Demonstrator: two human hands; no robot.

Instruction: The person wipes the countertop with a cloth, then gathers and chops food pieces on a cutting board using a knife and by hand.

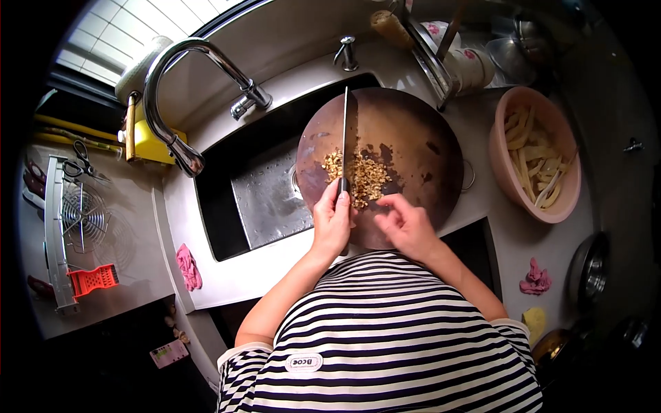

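Note:
A round dark cutting board (pixel 420 151) lies over the right part of the sink. My left hand (pixel 333 219) is wrapped round the black handle of a large knife (pixel 345 138), whose blade stands on edge and points away from me. Chopped brown bits (pixel 368 177) are spread on both sides of the blade near the handle. My right hand (pixel 405 224) is over the near part of the board, just right of the bits, with its fingers bent and partly apart and nothing visible in them.
A black sink (pixel 268 199) with a chrome faucet (pixel 162 113) is at left. A pink bowl (pixel 501 155) of pale strips stands at right. Pink cloths (pixel 188 267) lie either side. A red grater (pixel 93 280), scissors and a wire rack are far left; a utensil holder is behind.

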